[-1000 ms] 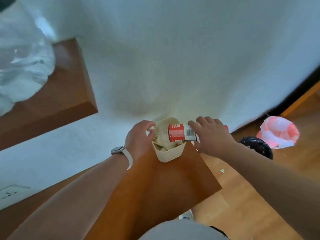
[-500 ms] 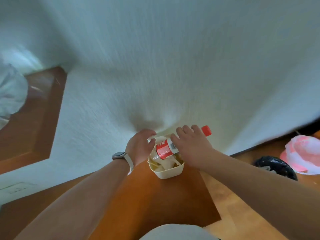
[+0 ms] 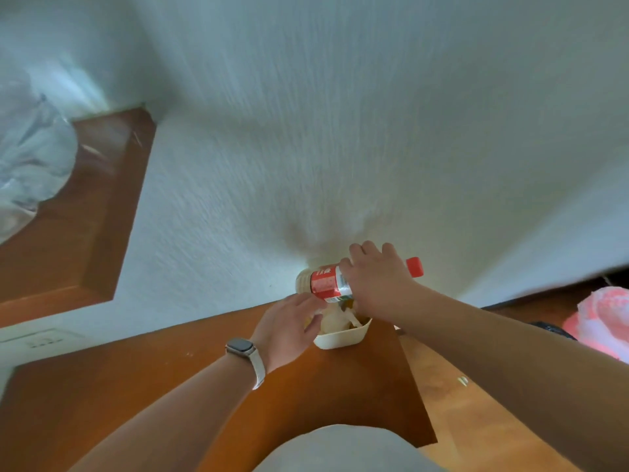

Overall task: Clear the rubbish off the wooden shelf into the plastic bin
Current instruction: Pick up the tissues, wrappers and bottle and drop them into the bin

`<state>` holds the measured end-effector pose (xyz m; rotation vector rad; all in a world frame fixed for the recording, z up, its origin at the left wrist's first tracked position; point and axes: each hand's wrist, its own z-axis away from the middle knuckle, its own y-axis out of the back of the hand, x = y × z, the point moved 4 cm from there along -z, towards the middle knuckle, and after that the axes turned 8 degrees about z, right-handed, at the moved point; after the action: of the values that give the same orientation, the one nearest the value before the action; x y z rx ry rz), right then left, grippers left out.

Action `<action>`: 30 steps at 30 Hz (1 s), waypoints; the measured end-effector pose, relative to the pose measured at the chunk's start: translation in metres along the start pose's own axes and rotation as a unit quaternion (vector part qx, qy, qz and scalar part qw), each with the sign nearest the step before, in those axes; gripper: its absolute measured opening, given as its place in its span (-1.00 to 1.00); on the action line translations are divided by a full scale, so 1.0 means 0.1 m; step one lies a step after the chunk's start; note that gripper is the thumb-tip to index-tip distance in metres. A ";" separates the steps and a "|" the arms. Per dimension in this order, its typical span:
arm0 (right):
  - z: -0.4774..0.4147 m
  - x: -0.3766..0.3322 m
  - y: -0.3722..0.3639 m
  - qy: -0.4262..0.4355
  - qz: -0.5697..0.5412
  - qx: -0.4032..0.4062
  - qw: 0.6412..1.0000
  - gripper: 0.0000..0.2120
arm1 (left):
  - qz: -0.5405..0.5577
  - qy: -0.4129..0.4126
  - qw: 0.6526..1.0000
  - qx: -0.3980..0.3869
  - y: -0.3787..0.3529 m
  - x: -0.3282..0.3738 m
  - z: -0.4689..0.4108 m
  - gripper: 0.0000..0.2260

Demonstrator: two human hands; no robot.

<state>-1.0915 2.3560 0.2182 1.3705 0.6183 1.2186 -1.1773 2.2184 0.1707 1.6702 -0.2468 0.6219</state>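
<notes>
As right hand (image 3: 377,284) grips bottle (image 3: 326,283), raised

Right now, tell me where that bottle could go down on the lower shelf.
Bare wood runs left of the left hand on the wooden shelf, toward the wall socket. It is crowded at the shelf's right end: the cream tub of rubbish and both hands, the right hand gripping the bottle.

Red cap (image 3: 414,267) and red-and-white label (image 3: 327,283) on a clear bottle (image 3: 306,281) — cream tub (image 3: 343,338) below, reddish-brown wooden shelf (image 3: 357,386), white textured wall (image 3: 340,131) — pink-and-white bag (image 3: 602,318) at right.
</notes>
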 end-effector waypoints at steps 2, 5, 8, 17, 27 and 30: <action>0.02 0.02 -0.02 -0.012 -0.024 -0.019 0.999 -0.44 | 0.007 0.004 1.000 -0.009 -0.03 0.00 0.02 -0.78; 0.07 0.05 0.01 -0.015 -0.036 -0.033 0.999 -0.41 | 0.009 0.006 1.000 -0.012 -0.03 0.00 0.01 -0.79; 0.13 0.12 0.10 -0.020 -0.003 -0.018 1.000 -0.45 | 0.013 0.027 1.000 -0.002 0.00 -0.02 -0.02 -0.77; 0.31 0.25 0.37 -0.009 0.078 -0.013 0.997 -0.66 | 0.017 0.057 0.998 -0.015 0.00 -0.09 -0.05 -0.75; 0.17 -0.12 0.39 0.115 0.160 -0.006 0.980 -0.77 | 0.028 0.065 0.997 -0.015 0.06 -0.13 -0.16 -0.75; 0.10 -0.19 0.34 0.122 0.149 -0.011 0.981 -0.77 | 0.041 0.079 0.996 -0.006 0.09 -0.15 -0.25 -0.74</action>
<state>-1.0979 2.3278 0.2464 1.3378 0.5791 1.6482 -1.2009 2.2377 0.1725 1.5963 -0.2050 0.8074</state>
